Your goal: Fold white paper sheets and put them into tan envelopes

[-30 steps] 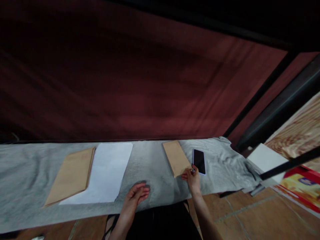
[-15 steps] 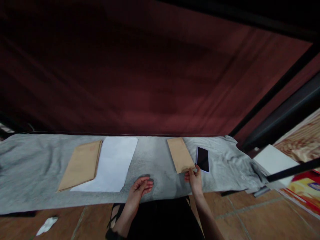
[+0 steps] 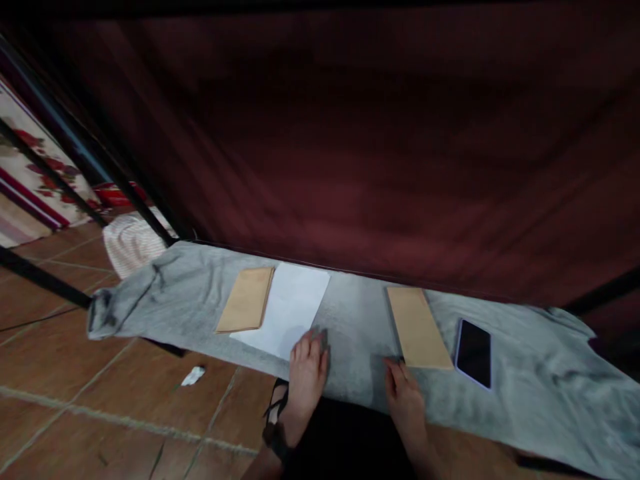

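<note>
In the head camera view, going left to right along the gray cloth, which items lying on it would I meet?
Flat stack of brown paper, white rectangular paper sheets, long rectangular piece of brown paper, black-screened rectangular phone with a lavender edge.

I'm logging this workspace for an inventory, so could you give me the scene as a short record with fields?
left hand: at the near right corner of the white paper; grip unclear
right hand: by the near left corner of the single brown envelope; contact unclear
left side: brown envelopes, beside the white paper
right side: phone, dark screen up
surface: grey cloth
floor: white scrap
</note>
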Motion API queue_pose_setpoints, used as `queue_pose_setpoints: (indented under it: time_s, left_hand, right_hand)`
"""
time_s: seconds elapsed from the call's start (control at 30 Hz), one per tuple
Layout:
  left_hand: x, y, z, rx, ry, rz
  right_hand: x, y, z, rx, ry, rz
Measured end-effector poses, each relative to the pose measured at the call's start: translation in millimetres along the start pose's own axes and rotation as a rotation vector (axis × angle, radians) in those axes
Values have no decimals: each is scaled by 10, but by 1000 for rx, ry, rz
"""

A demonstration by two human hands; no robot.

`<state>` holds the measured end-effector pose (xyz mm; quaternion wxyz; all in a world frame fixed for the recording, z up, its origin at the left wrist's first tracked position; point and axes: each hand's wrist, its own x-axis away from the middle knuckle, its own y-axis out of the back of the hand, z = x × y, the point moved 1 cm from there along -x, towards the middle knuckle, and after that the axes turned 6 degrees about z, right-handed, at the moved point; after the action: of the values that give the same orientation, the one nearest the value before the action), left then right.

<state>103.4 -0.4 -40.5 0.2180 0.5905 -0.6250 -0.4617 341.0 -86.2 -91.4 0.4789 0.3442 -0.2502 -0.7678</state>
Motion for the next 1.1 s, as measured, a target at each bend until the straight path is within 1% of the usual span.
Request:
queue_pose_setpoints:
  time_s: [0.07, 0.1, 0.17, 0.27, 0.33, 0.43, 0.53, 0.63, 0.73, 0.8, 0.87, 0.97, 1.1]
  left_hand:
    - [-19, 51, 178, -248, 93, -43]
    - [-21, 63, 258, -344, 143, -36]
    - [-14, 74, 366, -475, 207, 27]
    - [-9, 87, 371, -566, 223, 144]
    - [-26, 109, 313, -589, 230, 187]
    - [-76, 160, 248, -577, 231, 202]
    - [-113, 217, 259, -516, 196, 197]
    - [-114, 264, 296, -454, 144, 199]
    - [-97, 291, 290, -410, 107, 174]
    - [-90, 295, 239, -379, 86, 155]
    - [-86, 278, 140, -362, 60, 146]
    - [-69, 202, -84, -344, -22, 155]
    - [-7, 18, -420, -272, -157, 202]
  right_hand:
    - [8, -44, -33, 104, 43, -7]
    - [10, -55, -53, 137, 57, -10]
    - [16, -66, -88, 174, 86, -6]
    - [35, -78, -110, 207, 120, -15]
    - [48, -88, -109, 223, 134, -32]
    - [57, -99, -99, 228, 141, -54]
    - [52, -94, -86, 230, 144, -61]
    - [44, -80, -72, 253, 131, -35]
    - [43, -67, -60, 266, 129, -18]
    - [45, -62, -58, 265, 136, -25]
    - [47, -62, -61, 266, 141, -26]
    - [50, -65, -69, 259, 138, -20]
    - [49, -64, -64, 218, 104, 2]
